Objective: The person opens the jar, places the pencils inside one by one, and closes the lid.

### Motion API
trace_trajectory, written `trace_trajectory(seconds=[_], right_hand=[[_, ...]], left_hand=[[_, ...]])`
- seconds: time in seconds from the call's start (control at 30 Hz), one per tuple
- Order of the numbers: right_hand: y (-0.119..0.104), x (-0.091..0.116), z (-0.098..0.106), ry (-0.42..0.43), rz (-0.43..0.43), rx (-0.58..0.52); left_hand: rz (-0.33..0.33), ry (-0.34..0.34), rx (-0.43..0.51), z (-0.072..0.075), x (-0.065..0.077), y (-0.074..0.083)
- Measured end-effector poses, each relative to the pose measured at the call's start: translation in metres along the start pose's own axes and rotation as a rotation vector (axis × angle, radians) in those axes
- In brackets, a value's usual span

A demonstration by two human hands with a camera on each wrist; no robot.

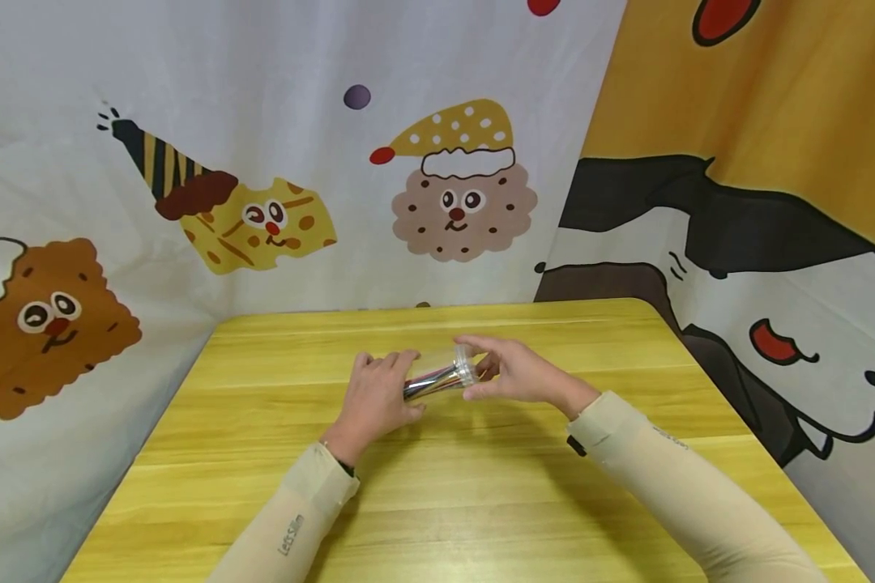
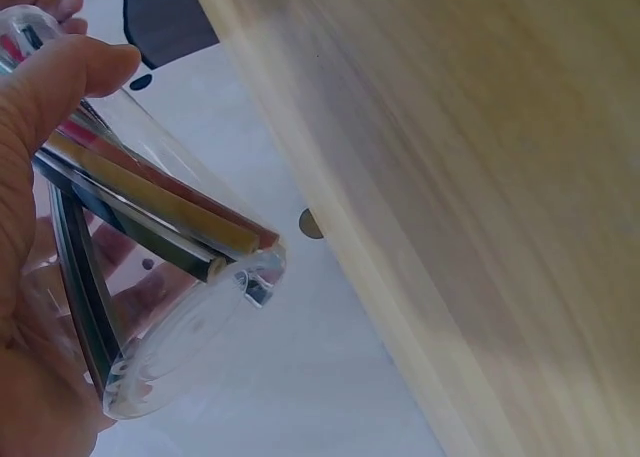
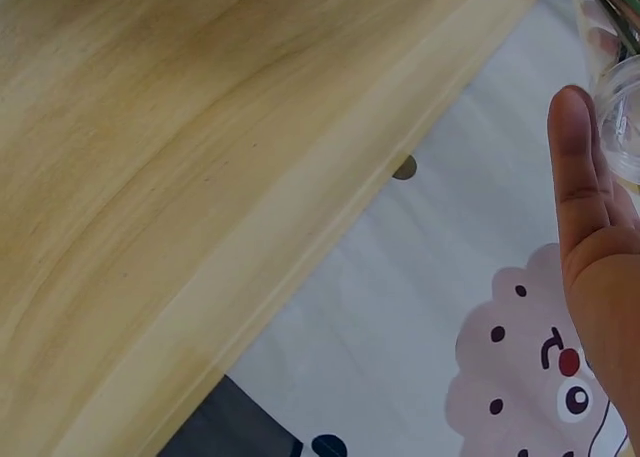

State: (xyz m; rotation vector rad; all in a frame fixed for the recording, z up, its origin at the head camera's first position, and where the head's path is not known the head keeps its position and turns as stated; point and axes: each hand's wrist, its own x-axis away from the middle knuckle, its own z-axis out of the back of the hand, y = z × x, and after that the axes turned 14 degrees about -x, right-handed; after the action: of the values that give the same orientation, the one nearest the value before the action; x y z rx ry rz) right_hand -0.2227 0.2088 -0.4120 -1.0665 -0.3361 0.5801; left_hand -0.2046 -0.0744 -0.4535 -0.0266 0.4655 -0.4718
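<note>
A clear plastic jar [image 1: 433,373] lies tilted sideways above the table, its round screw lid [image 1: 466,366] pointing right. Inside are several slim sticks [image 2: 165,197] that look like pencils, in yellow, reddish, dark and silvery tones. My left hand [image 1: 376,397] grips the jar's body near its base, thumb on one side and fingers round the other. At the lid end, my right hand [image 1: 514,372] has its fingers and thumb spread to either side. Its thumb [image 3: 574,167] is straight, right beside the lid in the right wrist view.
Below both hands is a yellow wood-grain table [image 1: 437,502] with rounded far corners. A cloth curtain [image 1: 284,65] printed with cartoon faces hangs right behind it and continues down the right side.
</note>
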Motion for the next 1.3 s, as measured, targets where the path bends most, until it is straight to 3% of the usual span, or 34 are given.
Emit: trace_trajectory(seconds=[0.3,0.6,0.7,0.87,0.97,1.13,1.23,1.3], right_hand=[[-0.002,0.002,-0.002,0.02,-0.031,0.018],[-0.003,0.002,-0.004,0.023,-0.011,0.031],[-0.002,0.003,-0.007,0.053,0.059,0.103],[-0.005,0.002,-0.014,0.197,0.299,0.365],[-0.009,-0.001,-0.018,0.278,0.364,0.462],[-0.01,-0.006,-0.018,0.292,0.285,0.431],[-0.007,-0.004,-0.015,0.271,0.164,0.34],[-0.005,0.0,-0.011,0.261,0.071,0.267]], left_hand=[[-0.014,-0.014,0.01,-0.001,0.002,0.001],[0.005,-0.032,0.01,-0.001,0.002,0.002],[0.01,-0.053,0.057,0.001,0.001,0.003],[0.005,-0.085,0.266,0.01,-0.003,0.006],[0.02,-0.061,0.283,0.011,-0.004,0.01],[0.087,-0.013,0.231,0.003,-0.005,0.014],[0.172,-0.034,0.309,-0.005,-0.008,0.009],[0.263,-0.068,0.428,-0.01,-0.012,0.001]])
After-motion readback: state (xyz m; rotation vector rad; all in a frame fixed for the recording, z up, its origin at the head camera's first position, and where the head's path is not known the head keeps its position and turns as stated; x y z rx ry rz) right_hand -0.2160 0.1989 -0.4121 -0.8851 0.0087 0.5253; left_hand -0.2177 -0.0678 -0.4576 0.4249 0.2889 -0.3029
